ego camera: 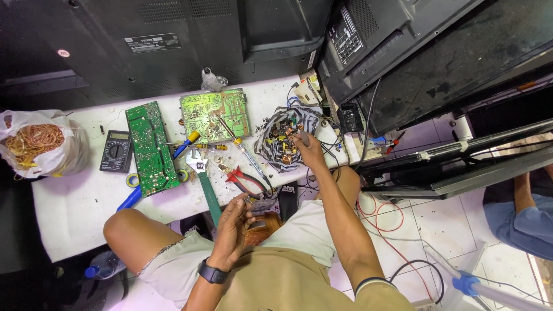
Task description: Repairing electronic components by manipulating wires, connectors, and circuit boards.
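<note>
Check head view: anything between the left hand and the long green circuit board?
Yes, head view: an adjustable wrench with a green handle lies between the left hand and the long green circuit board.

You are sitting in an electronics repair workshop, at a cluttered white bench.

Around you lean flat television sets (173,40) with their dark backs and panels exposed, and a white worktable (75,201) carries two bare green circuit boards (151,147), a black multimeter (116,151), an adjustable wrench (203,178), red-handled pliers (245,181) and screwdrivers (242,151). A bag of small salvaged parts (283,138) lies open on the bench, and a plastic bag of tangled copper wire (37,144) sits at its far end. Loose red and black cables (391,230) trail across the white tiled floor (443,224) beside you.
</note>
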